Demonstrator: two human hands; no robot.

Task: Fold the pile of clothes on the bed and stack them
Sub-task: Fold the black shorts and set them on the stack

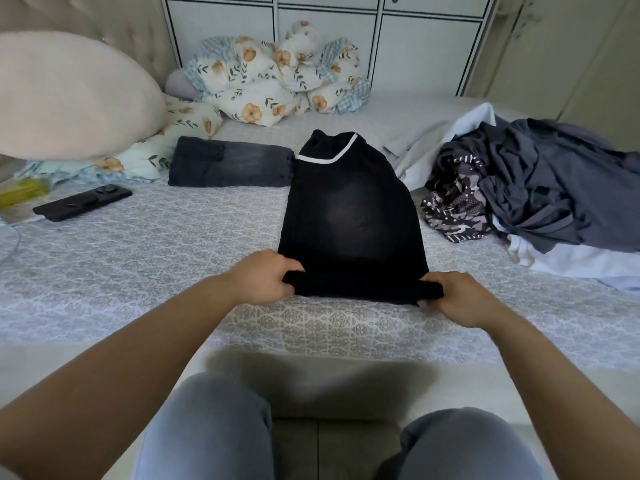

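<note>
A black garment with a white neck trim (349,216) lies flat on the bed (145,258) in front of me, narrowed into a long strip with its collar at the far end. My left hand (265,280) grips its near left corner and my right hand (457,297) grips its near right corner, the hem rolled between them. A folded dark grey pair of jeans (230,166) lies beyond, to the left of the collar. An unfolded pile of grey, patterned and white clothes (533,188) sits at the right.
A black phone (83,202) lies on the bed at the left, next to a yellow object (24,195). A large pink pillow (69,95) and a floral quilt (277,74) lie at the head. White cabinets stand behind.
</note>
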